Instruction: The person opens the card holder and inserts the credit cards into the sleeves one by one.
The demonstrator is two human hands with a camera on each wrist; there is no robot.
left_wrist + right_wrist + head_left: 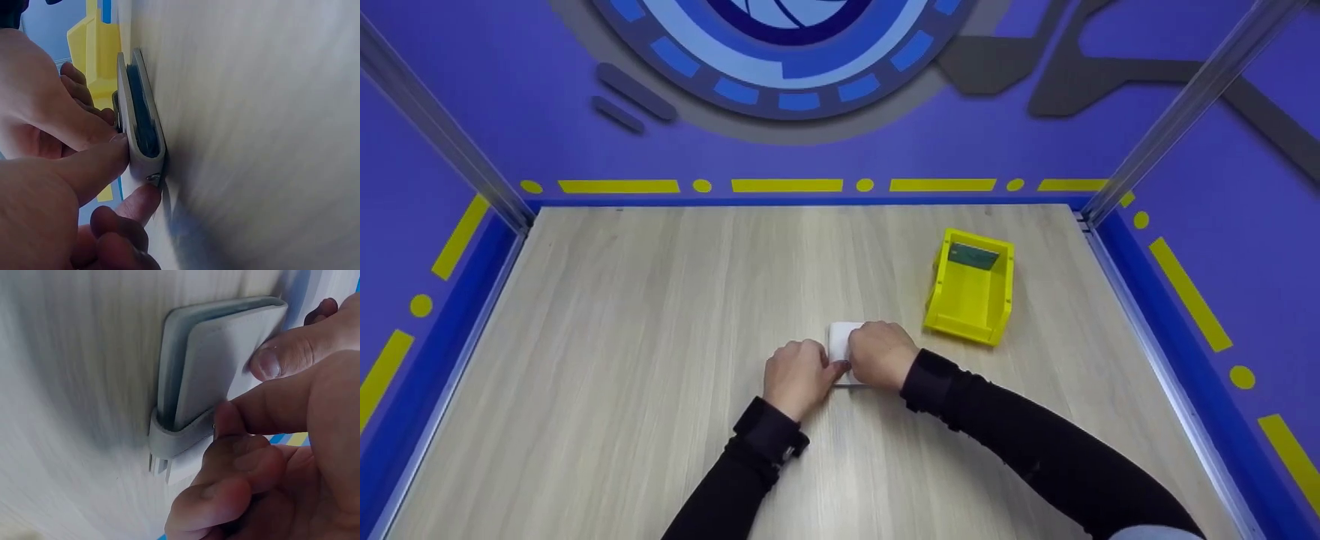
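A small white wallet [842, 339] stands folded on the wooden table between both hands. Its folded edge faces my left hand [797, 379], whose thumb [107, 160] lies on the upper cover while a finger touches the lower edge; it grips the wallet there. In the right wrist view, a strap [177, 440] loops round the wallet's [208, 365] open side. My right hand [881, 352] pinches the strap's end between thumb and finger, over the cover. A bluish-green lining shows inside the fold. The fingers hide part of the strap's fastening.
A yellow open bin [967, 292] stands beyond the right hand, a dark green card [973, 256] against its back wall. Blue-purple panels [795, 165] with yellow marks enclose the table [660, 300] at back and sides.
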